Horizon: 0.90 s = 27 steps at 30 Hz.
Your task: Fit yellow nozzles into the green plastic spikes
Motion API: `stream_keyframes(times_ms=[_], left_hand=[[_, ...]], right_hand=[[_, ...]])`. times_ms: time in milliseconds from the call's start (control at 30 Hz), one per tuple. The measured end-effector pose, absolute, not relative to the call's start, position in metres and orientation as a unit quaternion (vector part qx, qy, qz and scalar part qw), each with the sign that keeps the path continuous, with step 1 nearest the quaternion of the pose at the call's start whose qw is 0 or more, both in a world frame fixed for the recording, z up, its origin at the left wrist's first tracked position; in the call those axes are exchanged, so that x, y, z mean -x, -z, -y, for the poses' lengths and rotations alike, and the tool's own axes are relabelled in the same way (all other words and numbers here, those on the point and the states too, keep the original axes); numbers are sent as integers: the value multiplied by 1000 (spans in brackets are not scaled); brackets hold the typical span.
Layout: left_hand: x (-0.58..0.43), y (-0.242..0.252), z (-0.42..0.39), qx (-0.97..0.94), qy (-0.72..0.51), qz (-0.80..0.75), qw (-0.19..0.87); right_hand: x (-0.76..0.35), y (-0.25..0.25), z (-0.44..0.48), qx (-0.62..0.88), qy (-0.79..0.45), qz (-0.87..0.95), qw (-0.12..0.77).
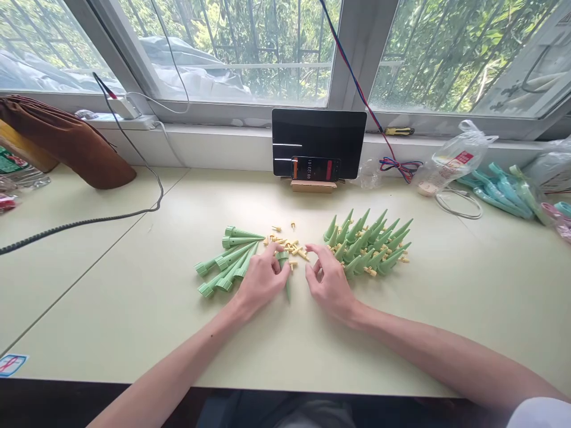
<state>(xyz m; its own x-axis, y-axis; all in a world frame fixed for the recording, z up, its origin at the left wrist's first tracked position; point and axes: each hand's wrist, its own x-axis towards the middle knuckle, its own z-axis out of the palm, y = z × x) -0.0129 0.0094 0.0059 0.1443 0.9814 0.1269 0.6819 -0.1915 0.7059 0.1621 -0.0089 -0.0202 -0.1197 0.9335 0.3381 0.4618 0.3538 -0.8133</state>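
My left hand (264, 274) is closed around a green plastic plant-watering spike (282, 258), its ribbed cap up between thumb and fingers and its point toward the table's front edge. To the right, my right hand (329, 284) has its thumb and forefinger apart, with nothing visible between them. A loose pile of small yellow plastic valves (294, 248) lies between the hands. Left of my left hand several green spikes (226, 261) are fanned out, points toward the pile. Beyond my right hand stands a dense cluster of green spikes (372, 241) with yellow valves fitted on them.
A dark tablet (319, 139) with a phone (316, 169) before it stands against the sill. A black cable (89, 221) and a brown bag (66, 145) lie at left. At right are a plastic bag (455, 157), a white cord (459, 205) and blue-green plastic items (499, 190).
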Motion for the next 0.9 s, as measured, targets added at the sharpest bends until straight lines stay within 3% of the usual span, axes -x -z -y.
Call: stream_keyframes(times_ms=[233,533,733,900], left_hand=[[14,0,-9,-720,-311,-571,243],[21,-12,-22,-745,-397,-523,118],[30,-22,-46,-812,-229,-520,134],[27,-30,-63,-828,-205,-504,135]], right_hand=[[-162,17,10,490,-282,708,423],[-161,19,7,464,-304,704,443],[-162,15,4,438,-331,709,442],[-163,17,5,431,-338,725,417]])
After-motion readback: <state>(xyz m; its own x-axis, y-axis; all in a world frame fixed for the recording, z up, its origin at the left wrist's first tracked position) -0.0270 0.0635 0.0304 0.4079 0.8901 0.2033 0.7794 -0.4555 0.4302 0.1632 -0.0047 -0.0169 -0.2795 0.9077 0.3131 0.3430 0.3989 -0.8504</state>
